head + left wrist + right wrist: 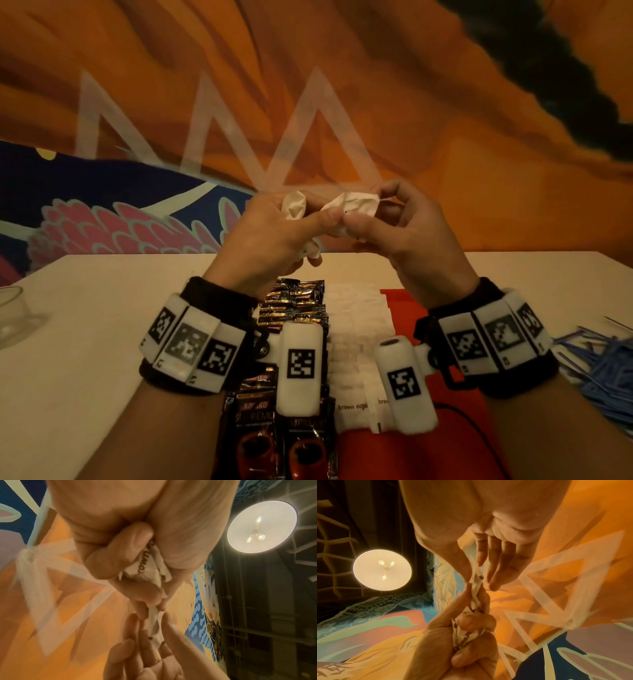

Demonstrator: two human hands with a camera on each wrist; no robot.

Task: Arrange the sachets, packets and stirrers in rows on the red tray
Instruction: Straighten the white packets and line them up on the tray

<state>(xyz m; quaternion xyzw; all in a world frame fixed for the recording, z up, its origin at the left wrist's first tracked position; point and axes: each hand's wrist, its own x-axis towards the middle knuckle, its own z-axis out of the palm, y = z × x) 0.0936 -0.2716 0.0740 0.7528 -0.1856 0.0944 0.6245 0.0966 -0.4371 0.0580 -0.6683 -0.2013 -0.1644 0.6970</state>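
Observation:
Both hands are raised above the table's far edge. My left hand [301, 222] grips a crumpled bunch of white sachets [295, 205], with brown print showing between its curled fingers [137, 543]. My right hand [371, 214] pinches one white sachet [356, 202] at the edge of that bunch, thumb against forefinger; the same sachet [476, 577] shows in the right wrist view. Below the hands lies the red tray [462, 445]. A row of black coffee packets [298, 301] runs along its left side, and a row of white brown-sugar sachets [356, 329] lies beside them.
A loose heap of blue stirrers [603, 363] lies on the white table [85, 342] to the right of the tray. A clear glass dish [13, 315] stands at the table's left edge. A painted orange wall rises behind the table.

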